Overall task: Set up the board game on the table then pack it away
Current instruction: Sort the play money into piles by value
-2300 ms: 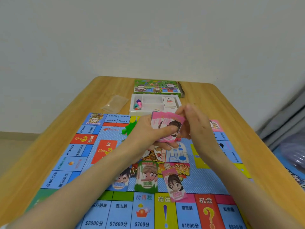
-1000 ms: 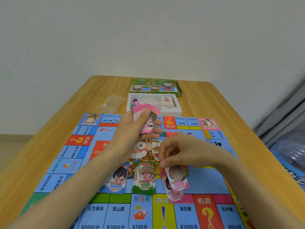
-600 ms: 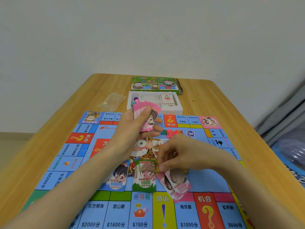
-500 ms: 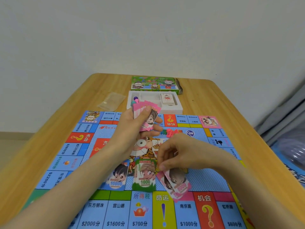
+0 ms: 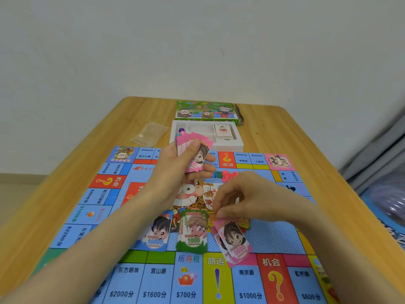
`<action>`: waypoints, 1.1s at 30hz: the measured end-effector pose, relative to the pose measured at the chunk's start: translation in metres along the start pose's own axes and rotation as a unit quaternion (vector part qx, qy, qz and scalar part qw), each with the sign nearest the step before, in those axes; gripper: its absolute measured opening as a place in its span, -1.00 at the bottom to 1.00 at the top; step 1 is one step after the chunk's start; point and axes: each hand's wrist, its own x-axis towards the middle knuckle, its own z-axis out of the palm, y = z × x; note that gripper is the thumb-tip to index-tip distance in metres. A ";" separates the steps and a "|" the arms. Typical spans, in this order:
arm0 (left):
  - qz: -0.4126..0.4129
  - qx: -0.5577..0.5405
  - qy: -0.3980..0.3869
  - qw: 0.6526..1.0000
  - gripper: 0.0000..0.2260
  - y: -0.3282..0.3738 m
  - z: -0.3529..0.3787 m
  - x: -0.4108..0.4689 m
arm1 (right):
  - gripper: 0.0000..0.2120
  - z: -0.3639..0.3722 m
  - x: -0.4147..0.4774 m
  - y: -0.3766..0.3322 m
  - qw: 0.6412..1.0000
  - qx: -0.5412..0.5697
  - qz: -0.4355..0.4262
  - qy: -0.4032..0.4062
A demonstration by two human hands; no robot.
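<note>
The game board point(image 5: 274, 238) lies unfolded on the wooden table point(image 5: 285, 132). My left hand point(image 5: 175, 165) holds a fanned stack of pink money notes point(image 5: 196, 153) above the board's middle. My right hand point(image 5: 243, 198) pinches the top edge of a pink 5000 note on the pink pile point(image 5: 233, 242) lying on the board. Beside it lie a green 1000 pile point(image 5: 193, 233) and a blue 10000 pile point(image 5: 156, 234), the latter partly behind my left forearm.
A white plastic tray point(image 5: 238, 145) with a card deck point(image 5: 223, 131) and coloured pawns point(image 5: 181, 131) stands beyond the board. The green game box point(image 5: 205, 110) lies behind it. A clear plastic bag point(image 5: 150, 133) rests at the left. Pink plastic pieces point(image 5: 228, 175) sit mid-board.
My right hand left the held stack, carried a pink note down and set it on the pink 5000 pile. My left hand moved slightly left with the stack.
</note>
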 end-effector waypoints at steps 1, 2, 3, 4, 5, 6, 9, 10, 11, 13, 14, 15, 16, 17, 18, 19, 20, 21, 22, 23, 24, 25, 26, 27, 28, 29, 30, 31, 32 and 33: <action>0.001 0.002 0.000 1.000 -0.84 0.000 0.000 0.000 | -0.96 -0.001 -0.001 -0.001 1.000 -0.006 -0.002 0.007; 0.002 0.005 0.001 1.000 -0.84 0.000 0.000 0.000 | -0.96 -0.002 -0.001 -0.001 1.000 -0.013 -0.004 0.015; 0.002 0.006 0.002 1.000 -0.84 0.000 0.000 0.000 | -0.95 -0.002 -0.002 -0.002 1.000 -0.019 -0.005 0.023; 0.004 0.008 0.002 1.000 -0.84 0.000 0.000 0.000 | -0.94 -0.003 -0.003 -0.003 0.999 -0.025 -0.008 0.032; 0.006 0.011 0.003 1.000 -0.84 0.000 0.000 0.000 | -0.92 -0.004 -0.004 -0.003 0.999 -0.033 -0.012 0.039; 0.007 0.012 0.003 1.000 -0.84 0.000 0.000 0.000 | -0.89 -0.004 -0.004 -0.004 0.998 -0.044 -0.016 0.040; 0.004 0.008 0.006 1.000 -0.84 0.000 0.000 0.000 | -0.79 -0.002 -0.006 -0.006 0.996 -0.091 -0.009 0.008; 0.004 0.009 0.007 1.000 -0.84 0.000 0.000 0.000 | -0.75 -0.001 -0.007 -0.006 0.993 -0.114 -0.003 -0.006; 0.004 0.009 0.006 1.000 -0.84 0.000 0.000 0.000 | -0.71 0.002 -0.007 -0.006 0.991 -0.135 0.002 -0.015; 0.004 0.007 0.005 1.000 -0.84 0.000 0.000 0.000 | -0.67 0.005 -0.007 -0.007 0.986 -0.165 0.007 -0.021; 0.004 0.007 0.005 1.000 -0.83 0.000 0.000 0.000 | -0.66 0.007 -0.008 -0.007 0.984 -0.177 0.008 -0.022; 0.003 0.008 0.005 1.000 -0.83 0.000 0.000 0.000 | -0.66 0.008 -0.008 -0.008 0.982 -0.189 0.011 -0.023; 0.003 0.008 0.005 1.000 -0.83 0.000 0.000 0.000 | -0.65 0.009 -0.009 -0.008 0.979 -0.201 0.015 -0.027; 0.002 0.008 0.004 1.000 -0.83 0.000 0.000 0.000 | -0.65 0.009 -0.010 -0.009 0.977 -0.210 0.019 -0.033; 0.002 0.007 0.002 1.000 -0.83 0.000 0.000 0.000 | -0.65 0.010 -0.010 -0.010 0.975 -0.217 0.021 -0.039; 0.001 0.006 0.001 1.000 -0.83 0.000 0.000 0.000 | -0.65 0.010 -0.010 -0.010 0.974 -0.222 0.024 -0.043; 0.000 0.005 0.001 1.000 -0.83 0.000 0.000 0.000 | -0.66 0.010 -0.011 -0.010 0.973 -0.225 0.027 -0.045; 0.000 0.004 0.001 1.000 -0.83 0.000 0.001 0.000 | -0.66 0.010 -0.011 -0.010 0.972 -0.228 0.032 -0.044; 0.000 0.004 0.001 1.000 -0.84 0.000 0.001 0.000 | -0.67 0.010 -0.011 -0.009 0.971 -0.234 0.037 -0.042; 0.000 0.004 0.001 1.000 -0.84 0.000 0.001 -0.001 | -0.68 0.010 -0.011 -0.009 0.969 -0.240 0.043 -0.039; 0.000 0.003 0.001 1.000 -0.84 0.000 0.001 -0.001 | -0.69 0.011 -0.010 -0.009 0.967 -0.246 0.047 -0.036; -0.001 0.002 0.000 1.000 -0.84 0.000 0.000 -0.001 | -0.69 0.011 -0.010 -0.009 0.966 -0.251 0.051 -0.032; -0.001 0.002 -0.002 1.000 -0.84 0.000 0.000 0.000 | -0.69 0.011 -0.010 -0.009 0.965 -0.256 0.054 -0.029; 0.000 0.001 -0.002 1.000 -0.84 0.000 0.000 0.000 | -0.70 0.011 -0.010 -0.009 0.964 -0.260 0.056 -0.024; 0.000 0.001 -0.003 1.000 -0.85 0.000 0.000 0.000 | -0.70 0.011 -0.010 -0.009 0.963 -0.263 0.058 -0.018; 0.000 0.002 -0.003 1.000 -0.85 0.000 0.000 0.000 | -0.71 0.010 -0.010 -0.008 0.963 -0.261 0.062 -0.012; 0.001 0.002 -0.005 1.000 -0.84 -0.001 0.000 -0.001 | -0.71 0.010 -0.010 -0.008 0.964 -0.257 0.066 -0.007; 0.001 0.002 -0.006 1.000 -0.84 -0.001 0.000 -0.001 | -0.70 0.009 -0.009 -0.008 0.965 -0.252 0.072 -0.004; 0.000 0.002 -0.009 1.000 -0.84 -0.001 0.000 -0.001 | -0.69 0.009 -0.009 -0.007 0.965 -0.250 0.076 -0.005; -0.002 0.003 -0.011 1.000 -0.85 -0.001 0.000 -0.001 | -0.69 0.009 -0.009 -0.007 0.965 -0.250 0.079 -0.007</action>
